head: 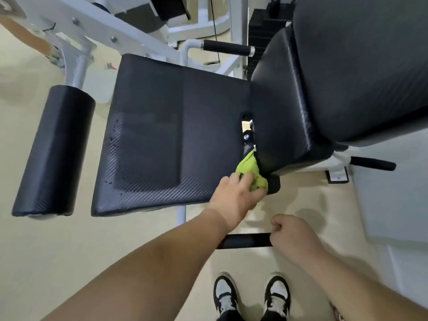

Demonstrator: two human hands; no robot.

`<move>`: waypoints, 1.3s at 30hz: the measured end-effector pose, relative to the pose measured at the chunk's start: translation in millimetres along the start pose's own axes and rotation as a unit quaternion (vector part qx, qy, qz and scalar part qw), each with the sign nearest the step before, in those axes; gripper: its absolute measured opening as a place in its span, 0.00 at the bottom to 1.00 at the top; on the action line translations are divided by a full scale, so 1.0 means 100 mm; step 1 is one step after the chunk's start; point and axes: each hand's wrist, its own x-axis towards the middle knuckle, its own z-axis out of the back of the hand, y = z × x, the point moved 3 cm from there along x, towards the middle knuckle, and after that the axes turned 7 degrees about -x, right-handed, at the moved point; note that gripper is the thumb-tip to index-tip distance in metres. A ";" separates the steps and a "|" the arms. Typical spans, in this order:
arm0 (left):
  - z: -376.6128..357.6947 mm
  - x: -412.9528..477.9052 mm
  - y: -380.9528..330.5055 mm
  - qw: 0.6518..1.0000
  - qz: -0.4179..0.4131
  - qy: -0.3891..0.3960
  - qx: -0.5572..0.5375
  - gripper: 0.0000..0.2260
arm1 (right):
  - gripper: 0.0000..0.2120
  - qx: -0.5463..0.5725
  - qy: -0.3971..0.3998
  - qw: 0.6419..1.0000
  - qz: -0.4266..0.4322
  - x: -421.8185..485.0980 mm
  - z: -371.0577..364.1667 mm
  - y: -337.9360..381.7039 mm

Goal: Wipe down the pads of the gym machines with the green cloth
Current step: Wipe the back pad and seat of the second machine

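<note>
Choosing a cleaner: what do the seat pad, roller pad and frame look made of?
Seat pad: black vinyl-type upholstery, embossed carbon-weave texture, semi-gloss; droplets bead on it. Roller pad: smoother black vinyl, soft sheen; likely foam inside, not visible. Frame: pale grey painted metal, probably steel; bolt heads show.

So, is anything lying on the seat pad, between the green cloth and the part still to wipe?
Nothing visible does. The left hand holds the green cloth at the corner of the seat pad beside the back pad. The surface stretches bare from there, with only water droplets near its opposite edge.
</note>
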 end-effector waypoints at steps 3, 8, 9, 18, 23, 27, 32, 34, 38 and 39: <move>0.07 -0.41 0.32 0.999 0.044 0.023 0.020 0.31 | 0.04 -0.059 0.048 0.997 0.007 -0.05 0.06 0.12; 0.35 -1.30 1.04 0.989 0.138 0.022 0.053 0.35 | 0.08 -0.055 0.076 0.994 0.055 -0.33 0.26 0.54; 0.46 -1.51 1.19 0.982 0.178 0.030 0.060 0.34 | 0.08 -0.056 0.082 0.992 0.073 -0.44 0.32 0.64; 1.13 -2.14 0.96 0.938 0.329 0.024 -0.102 0.27 | 0.07 0.002 0.080 0.989 0.124 -1.17 0.55 1.17; 1.53 -2.10 0.66 0.926 0.304 -0.043 -0.221 0.26 | 0.09 0.083 0.076 0.990 0.086 -1.50 0.54 1.47; 1.72 -2.28 0.67 0.842 0.345 -0.084 -0.406 0.26 | 0.19 0.175 0.050 0.981 0.061 -1.72 0.51 1.79; 1.85 -2.73 1.00 0.688 0.358 -0.135 -0.617 0.25 | 0.10 0.287 0.088 0.953 0.024 -1.99 0.20 2.37; 1.89 -2.95 1.22 0.636 0.336 -0.127 -0.684 0.22 | 0.13 0.312 0.093 0.945 0.037 -2.06 -0.03 2.62; 1.83 -3.36 1.65 0.607 0.283 -0.062 -0.740 0.27 | 0.13 0.350 0.078 0.932 0.052 -2.18 -0.41 3.10; 1.79 -3.44 1.76 0.607 0.268 -0.030 -0.748 0.30 | 0.12 0.359 0.067 0.930 0.045 -2.20 -0.49 3.19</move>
